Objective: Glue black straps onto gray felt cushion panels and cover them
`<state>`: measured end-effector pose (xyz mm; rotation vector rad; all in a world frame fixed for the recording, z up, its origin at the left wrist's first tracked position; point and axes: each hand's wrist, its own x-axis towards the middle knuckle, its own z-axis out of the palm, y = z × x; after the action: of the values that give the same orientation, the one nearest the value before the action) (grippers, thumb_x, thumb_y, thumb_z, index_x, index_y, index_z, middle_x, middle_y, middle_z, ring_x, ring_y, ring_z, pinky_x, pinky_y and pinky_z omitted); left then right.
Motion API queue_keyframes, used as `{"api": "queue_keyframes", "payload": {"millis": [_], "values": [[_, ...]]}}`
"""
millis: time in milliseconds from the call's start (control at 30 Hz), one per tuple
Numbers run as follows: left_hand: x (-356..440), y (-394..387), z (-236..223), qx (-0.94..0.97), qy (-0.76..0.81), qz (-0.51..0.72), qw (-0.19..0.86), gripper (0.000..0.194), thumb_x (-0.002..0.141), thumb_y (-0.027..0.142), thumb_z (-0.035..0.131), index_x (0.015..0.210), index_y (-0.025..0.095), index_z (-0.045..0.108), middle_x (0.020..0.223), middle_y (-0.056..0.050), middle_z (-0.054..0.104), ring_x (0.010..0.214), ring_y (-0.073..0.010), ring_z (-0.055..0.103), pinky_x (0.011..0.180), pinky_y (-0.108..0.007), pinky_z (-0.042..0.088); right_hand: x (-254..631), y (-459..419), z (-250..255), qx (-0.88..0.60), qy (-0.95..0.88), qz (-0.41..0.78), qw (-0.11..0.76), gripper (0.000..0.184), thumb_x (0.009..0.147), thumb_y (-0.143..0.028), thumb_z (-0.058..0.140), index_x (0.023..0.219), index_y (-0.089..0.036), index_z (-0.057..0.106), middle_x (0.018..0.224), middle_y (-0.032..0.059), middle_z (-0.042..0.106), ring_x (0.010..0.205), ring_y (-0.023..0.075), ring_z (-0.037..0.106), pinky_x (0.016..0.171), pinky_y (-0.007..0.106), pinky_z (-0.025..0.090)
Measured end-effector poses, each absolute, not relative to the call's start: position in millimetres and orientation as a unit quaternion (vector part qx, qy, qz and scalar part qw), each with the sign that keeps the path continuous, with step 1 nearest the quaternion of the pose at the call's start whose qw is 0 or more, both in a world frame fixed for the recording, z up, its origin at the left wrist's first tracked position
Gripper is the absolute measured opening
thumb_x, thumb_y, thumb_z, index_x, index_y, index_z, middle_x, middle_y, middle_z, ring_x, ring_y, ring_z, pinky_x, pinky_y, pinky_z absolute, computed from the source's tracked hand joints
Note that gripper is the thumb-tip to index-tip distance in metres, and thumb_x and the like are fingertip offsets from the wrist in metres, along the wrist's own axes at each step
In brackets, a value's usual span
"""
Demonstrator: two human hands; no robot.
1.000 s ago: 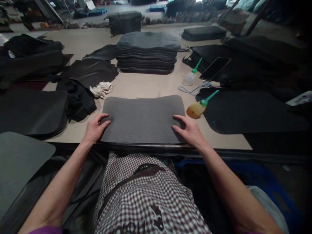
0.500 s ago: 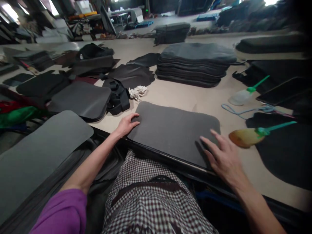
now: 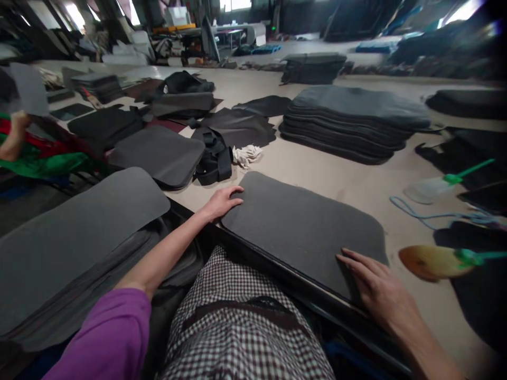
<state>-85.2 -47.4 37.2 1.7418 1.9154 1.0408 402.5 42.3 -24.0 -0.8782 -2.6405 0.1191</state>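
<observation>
A dark grey panel with rounded corners (image 3: 297,227) lies flat along the table's near edge in front of me. My left hand (image 3: 221,205) rests at its left end, thumb and forefinger apart on the surface. At the right end my right hand (image 3: 378,285) lies with its fingers stretched out over the panel; the thumb is hidden. Right of the panel lies a squeeze bottle of amber liquid (image 3: 433,262) with a green nozzle. A second, pale bottle (image 3: 430,189) lies behind it, near a light blue cord (image 3: 415,215).
A stack of dark panels (image 3: 344,126) stands behind the work. To the left are a crumpled white cloth (image 3: 246,155), black straps (image 3: 214,161) and another dark panel (image 3: 158,153). Beside me is a pile of long grey sheets (image 3: 91,211). Another person's hand (image 3: 18,129) shows at far left.
My view has turned left, so the table's things sit further right. My right hand has come down onto the panel's right end. Another person's hand with a grey sheet has entered at far left.
</observation>
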Motion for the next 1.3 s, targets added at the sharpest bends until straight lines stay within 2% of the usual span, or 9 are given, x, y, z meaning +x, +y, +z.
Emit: {"api": "queue_keyframes", "payload": {"millis": [133, 267, 333, 1033, 1167, 1300], "values": [[-90, -37, 35, 0.61, 0.691, 0.346, 0.177, 0.042, 0.08, 0.023, 0.077, 0.121, 0.02, 0.068, 0.117, -0.008, 0.073, 0.105, -0.0237, 0.067, 0.095, -0.038, 0.052, 403, 46, -27, -0.303, -0.934, 0.037, 0.184, 0.038, 0.1, -0.031, 0.042, 0.128, -0.027, 0.068, 0.138, 0.0065, 0.066, 0.115, 0.0296, 0.065, 0.097, 0.049, 0.056], [-88, -33, 36, 0.606, 0.703, 0.334, 0.165, 0.061, 0.074, 0.021, 0.083, 0.132, 0.019, 0.061, 0.114, -0.011, 0.071, 0.106, -0.0272, 0.067, 0.092, -0.04, 0.053, 403, 48, -27, -0.3, -0.935, 0.04, 0.187, 0.038, 0.1, -0.031, 0.042, 0.126, -0.027, 0.069, 0.136, 0.0067, 0.066, 0.113, 0.029, 0.066, 0.095, 0.048, 0.056], [-85, -35, 36, 0.608, 0.706, 0.324, 0.161, 0.064, 0.075, 0.02, 0.083, 0.134, 0.02, 0.058, 0.114, -0.011, 0.07, 0.106, -0.0271, 0.067, 0.091, -0.039, 0.053, 403, 48, -26, -0.296, -0.936, 0.04, 0.187, 0.038, 0.1, -0.031, 0.042, 0.126, -0.027, 0.069, 0.136, 0.0072, 0.067, 0.113, 0.029, 0.066, 0.094, 0.047, 0.057], [-83, -42, 37, 0.615, 0.705, 0.323, 0.143, 0.061, 0.077, 0.019, 0.082, 0.133, 0.02, 0.059, 0.118, -0.009, 0.071, 0.104, -0.0252, 0.067, 0.093, -0.038, 0.053, 402, 45, -28, -0.303, -0.934, 0.04, 0.187, 0.039, 0.1, -0.027, 0.042, 0.13, -0.026, 0.067, 0.139, 0.0075, 0.065, 0.117, 0.0301, 0.064, 0.098, 0.05, 0.055], [-81, -44, 30, 0.63, 0.704, 0.302, 0.129, 0.06, 0.08, 0.019, 0.079, 0.135, 0.02, 0.057, 0.128, -0.011, 0.067, 0.113, -0.0271, 0.064, 0.099, -0.042, 0.052, 402, 44, -27, -0.302, -0.934, 0.038, 0.189, 0.039, 0.1, -0.025, 0.041, 0.131, -0.025, 0.066, 0.139, 0.0072, 0.064, 0.117, 0.0296, 0.064, 0.098, 0.05, 0.055], [-78, -50, 38, 0.628, 0.722, 0.28, 0.07, 0.057, 0.081, 0.018, 0.078, 0.134, 0.02, 0.057, 0.141, -0.014, 0.057, 0.132, -0.0306, 0.053, 0.111, -0.047, 0.044, 399, 40, -23, -0.307, -0.931, 0.031, 0.194, 0.037, 0.101, -0.026, 0.041, 0.128, -0.024, 0.067, 0.137, 0.0082, 0.066, 0.115, 0.0296, 0.064, 0.097, 0.049, 0.056]]}}
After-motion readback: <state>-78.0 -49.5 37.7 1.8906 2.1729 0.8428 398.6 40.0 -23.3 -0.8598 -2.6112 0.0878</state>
